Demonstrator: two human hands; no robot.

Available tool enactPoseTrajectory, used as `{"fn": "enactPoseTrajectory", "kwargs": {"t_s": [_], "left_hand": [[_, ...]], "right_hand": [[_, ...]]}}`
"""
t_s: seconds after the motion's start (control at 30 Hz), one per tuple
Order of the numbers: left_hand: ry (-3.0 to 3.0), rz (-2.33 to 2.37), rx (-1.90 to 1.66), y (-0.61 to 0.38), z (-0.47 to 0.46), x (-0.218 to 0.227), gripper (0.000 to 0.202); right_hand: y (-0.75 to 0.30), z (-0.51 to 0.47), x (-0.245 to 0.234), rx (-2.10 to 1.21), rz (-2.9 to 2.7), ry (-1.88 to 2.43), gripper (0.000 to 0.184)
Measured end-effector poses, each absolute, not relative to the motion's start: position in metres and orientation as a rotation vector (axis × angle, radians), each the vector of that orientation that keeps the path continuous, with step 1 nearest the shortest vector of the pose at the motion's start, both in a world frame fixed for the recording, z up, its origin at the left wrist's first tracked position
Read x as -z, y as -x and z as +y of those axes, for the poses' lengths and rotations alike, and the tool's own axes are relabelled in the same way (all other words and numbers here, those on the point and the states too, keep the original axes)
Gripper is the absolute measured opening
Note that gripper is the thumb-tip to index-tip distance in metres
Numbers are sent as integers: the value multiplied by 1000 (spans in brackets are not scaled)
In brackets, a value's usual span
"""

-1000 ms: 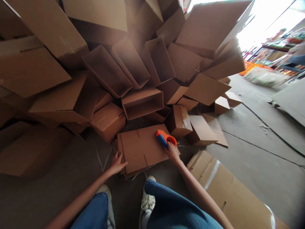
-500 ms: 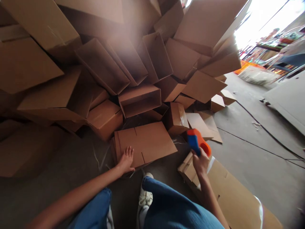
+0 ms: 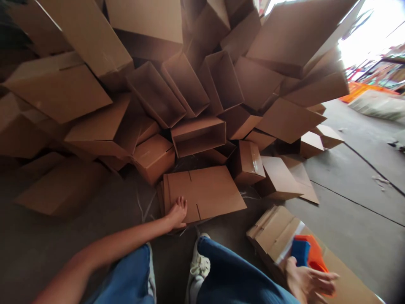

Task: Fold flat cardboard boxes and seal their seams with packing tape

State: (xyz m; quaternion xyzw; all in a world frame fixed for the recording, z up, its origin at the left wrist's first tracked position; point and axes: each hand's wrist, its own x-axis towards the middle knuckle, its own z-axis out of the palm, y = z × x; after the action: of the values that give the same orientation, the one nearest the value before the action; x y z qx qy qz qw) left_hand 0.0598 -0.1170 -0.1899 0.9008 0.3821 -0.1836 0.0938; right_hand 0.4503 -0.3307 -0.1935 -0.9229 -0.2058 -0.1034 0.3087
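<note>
My left hand (image 3: 177, 214) rests on the near left part of a stack of flattened cardboard boxes (image 3: 215, 188). Its fingers are bent over the top sheet, the thumb apart at the near edge; no grip on the sheet shows. At the lower right, an orange and blue tape dispenser (image 3: 301, 252) is on a strapped bundle of flattened cardboard (image 3: 275, 230). My right hand (image 3: 305, 280) is beside the dispenser, fingers stretched out and overlapping its orange part. Whether they still touch it is unclear.
A high heap of assembled cardboard boxes (image 3: 202, 135) leans across the far side, several with open mouths towards me. A taped box (image 3: 248, 162) stands behind the stack. My shoes (image 3: 200, 264) are close to the stack. Dark cracks cross the concrete floor (image 3: 357, 181) at right.
My right hand has moved down and to the right with the tape dispenser, onto the strapped bundle, and its fingers have opened. My left hand stays on the stack, its fingers more bent.
</note>
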Motion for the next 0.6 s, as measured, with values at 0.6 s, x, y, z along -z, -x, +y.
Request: {"fn": "enactPoseTrajectory", "kwargs": {"t_s": [0.6], "left_hand": [[-2814,870,415,-56,-101,180,95]], "right_hand": [[-328,-195,185,-278,-1976,1862,46]]}}
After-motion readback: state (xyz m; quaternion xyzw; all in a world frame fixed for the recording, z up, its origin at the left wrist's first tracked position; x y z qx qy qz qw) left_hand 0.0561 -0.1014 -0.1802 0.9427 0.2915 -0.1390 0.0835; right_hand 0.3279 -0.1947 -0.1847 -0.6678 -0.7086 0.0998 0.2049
